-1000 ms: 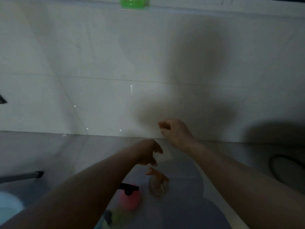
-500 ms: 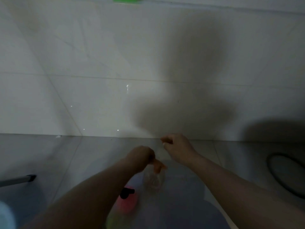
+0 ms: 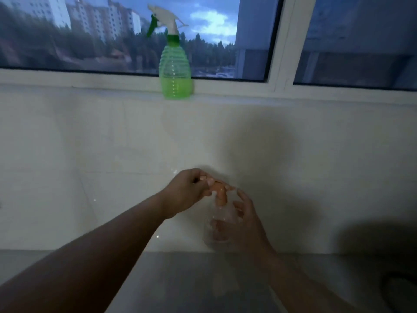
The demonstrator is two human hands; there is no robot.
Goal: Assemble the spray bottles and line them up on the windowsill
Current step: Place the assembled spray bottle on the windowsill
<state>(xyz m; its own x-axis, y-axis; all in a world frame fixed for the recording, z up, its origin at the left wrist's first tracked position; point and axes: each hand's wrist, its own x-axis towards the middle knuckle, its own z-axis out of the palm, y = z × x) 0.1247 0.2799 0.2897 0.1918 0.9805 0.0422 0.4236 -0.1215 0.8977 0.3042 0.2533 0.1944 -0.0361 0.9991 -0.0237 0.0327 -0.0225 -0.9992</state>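
Below the windowsill (image 3: 248, 99) and its ribbed green bottle (image 3: 175, 71): left hand (image 3: 187, 195) fingers pinched on an orange spray head (image 3: 220, 195), right hand (image 3: 239, 224) loosely curled round a smooth clear bottle (image 3: 222, 224), thin, slick plastic likely to slip or cross-thread if twisted askew.

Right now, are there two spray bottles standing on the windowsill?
No, only the green spray bottle stands on the windowsill; the clear bottle is in the hands.

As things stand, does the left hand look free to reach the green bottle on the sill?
Probably not yet: the left hand is pinching the orange sprayer head on the clear bottle. The wall between it and the green bottle is unobstructed.
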